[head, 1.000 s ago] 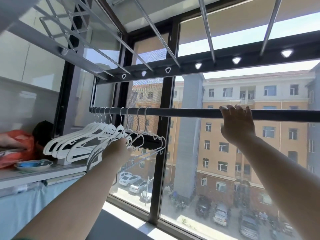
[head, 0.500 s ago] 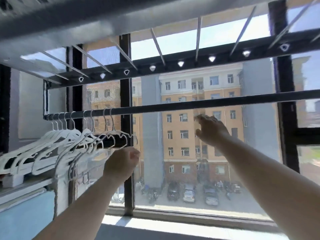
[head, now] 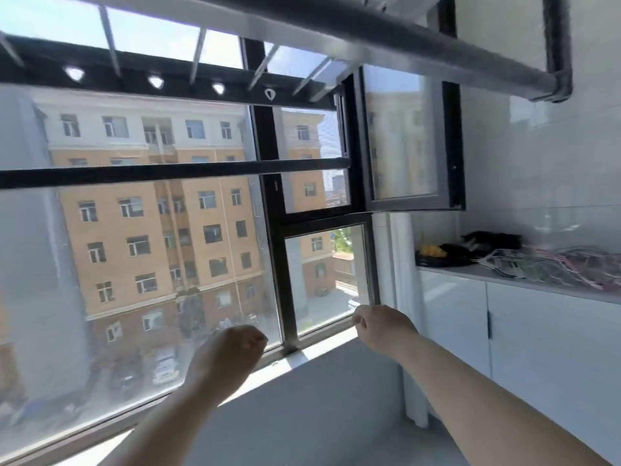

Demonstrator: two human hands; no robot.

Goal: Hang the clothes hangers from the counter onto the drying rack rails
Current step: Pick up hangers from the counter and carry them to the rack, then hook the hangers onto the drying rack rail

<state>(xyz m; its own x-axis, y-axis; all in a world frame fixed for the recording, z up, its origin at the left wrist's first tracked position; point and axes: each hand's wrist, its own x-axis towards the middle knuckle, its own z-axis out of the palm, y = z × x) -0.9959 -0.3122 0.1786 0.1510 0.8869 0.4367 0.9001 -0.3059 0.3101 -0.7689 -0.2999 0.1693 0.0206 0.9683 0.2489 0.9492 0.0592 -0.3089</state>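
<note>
A tangled pile of thin wire clothes hangers (head: 551,265), pink, green and white, lies on the white counter (head: 524,284) at the right. The dark drying rack rail (head: 168,171) runs across the window at mid height, with a thicker rail (head: 386,38) overhead. No hangers show on either rail in this view. My left hand (head: 232,348) is low in front of the window, fingers curled, holding nothing. My right hand (head: 379,327) is beside it to the right, fingers loosely curled and empty, well short of the counter.
A black and yellow object (head: 440,253) sits at the counter's left end, by a dark bundle (head: 490,240). An inward-opened window sash (head: 410,146) juts out above the counter. White cabinet doors (head: 537,338) stand below it. The grey sill (head: 302,398) lies under my hands.
The view has swung right, away from the white hangers on the rail's left end. Both hands have left the rail and dropped low. The counter with wire hangers has come into view.
</note>
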